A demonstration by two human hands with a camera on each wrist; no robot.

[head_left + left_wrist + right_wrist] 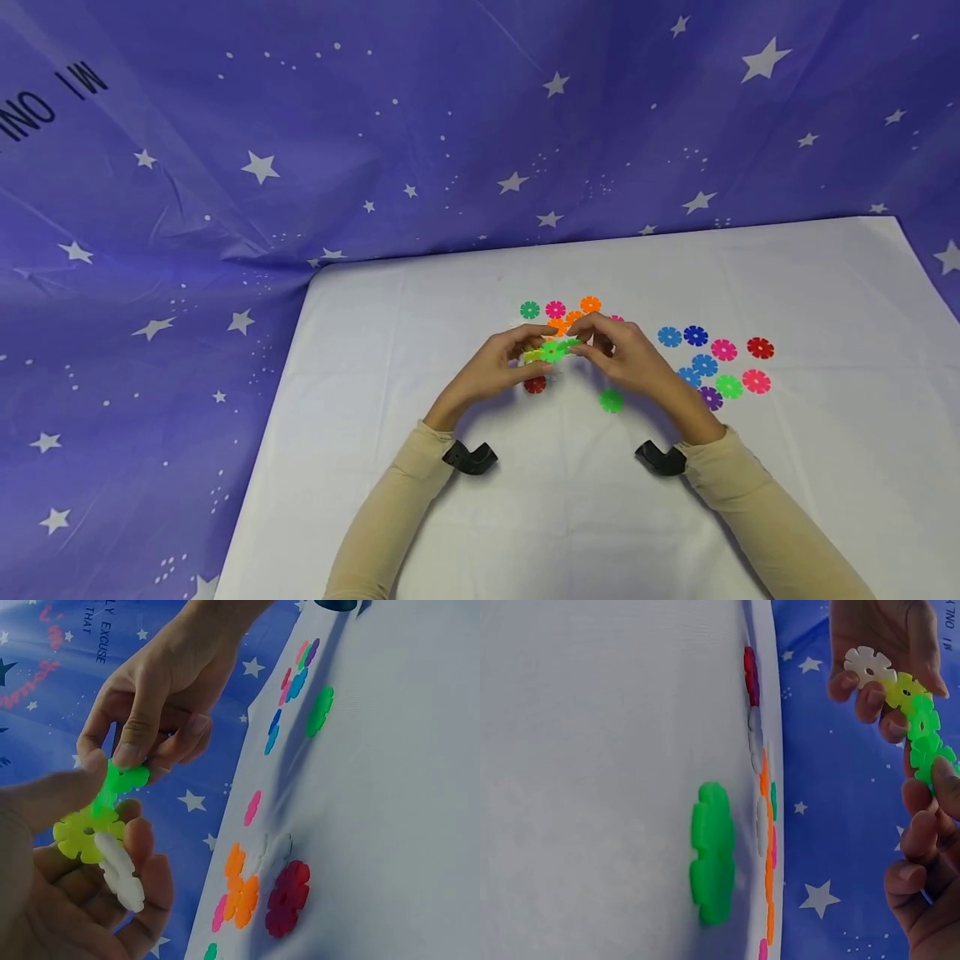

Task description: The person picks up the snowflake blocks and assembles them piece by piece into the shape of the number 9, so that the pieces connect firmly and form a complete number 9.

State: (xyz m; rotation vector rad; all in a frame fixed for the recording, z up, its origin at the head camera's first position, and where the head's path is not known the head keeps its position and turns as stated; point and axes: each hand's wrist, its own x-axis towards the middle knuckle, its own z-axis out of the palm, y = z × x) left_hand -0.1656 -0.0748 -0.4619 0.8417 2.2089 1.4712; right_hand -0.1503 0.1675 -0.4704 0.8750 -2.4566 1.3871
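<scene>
Both hands hold a short chain of snowflake discs above the white table. The chain runs from a white disc (860, 661) through a yellow disc (904, 688) to two bright green discs (923, 722). My left hand (495, 364) grips the chain around its yellow and green part, with the white disc lying against the fingers. My right hand (633, 358) pinches the outermost green disc between thumb and fingers. How deeply the slots are pushed together is too small to tell.
Orange discs (591, 305), a dark green one (529, 310) and a red one (535, 385) lie around the left hand. A loose green disc (612, 402) lies below the right hand. Blue discs (670, 337), pink ones (723, 350) and others are scattered to the right.
</scene>
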